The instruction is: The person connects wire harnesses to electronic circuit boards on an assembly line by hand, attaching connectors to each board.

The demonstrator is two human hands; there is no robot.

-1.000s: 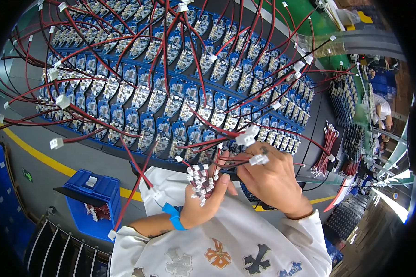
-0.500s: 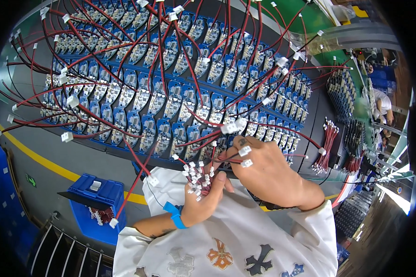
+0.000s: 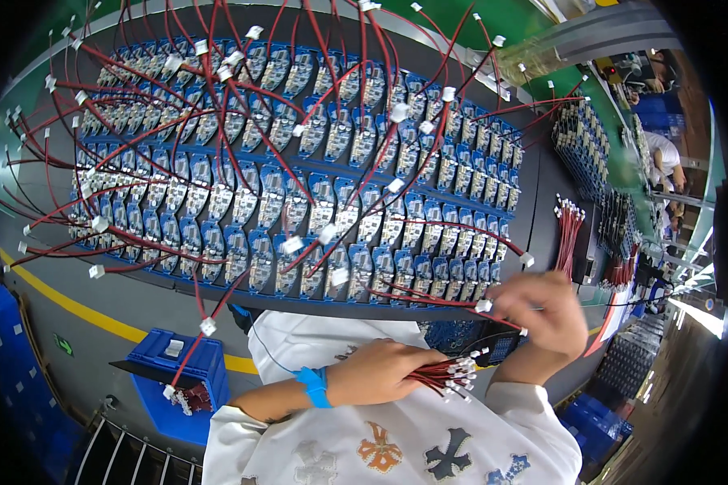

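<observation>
My left hand [image 3: 384, 370], a blue band round its wrist, is closed round a bundle of thin red-and-black cables [image 3: 438, 377]. Their white connectors fan out to the right, in front of my shirt. My right hand [image 3: 548, 314] is raised at the right end of the board rows, smeared by motion with its fingers bent. A white connector [image 3: 484, 306] on a cable end shows right by its fingertips; whether they grip it I cannot make out. Rows of blue circuit boards [image 3: 267, 263] lie on the dark table, many with cables rising from them.
Further right stand stacked circuit boards [image 3: 581, 149] and a loose bundle of red cables [image 3: 569, 234]. A blue bin [image 3: 182, 356] with cables in it is at the lower left, beside a yellow floor line [image 3: 81, 297]. Cables with white connectors arch over the table. Other people are in the right background.
My right hand has moved away from my left, to the right. My left hand has turned, so the cable bundle points rightward and not up. The view has shifted slightly.
</observation>
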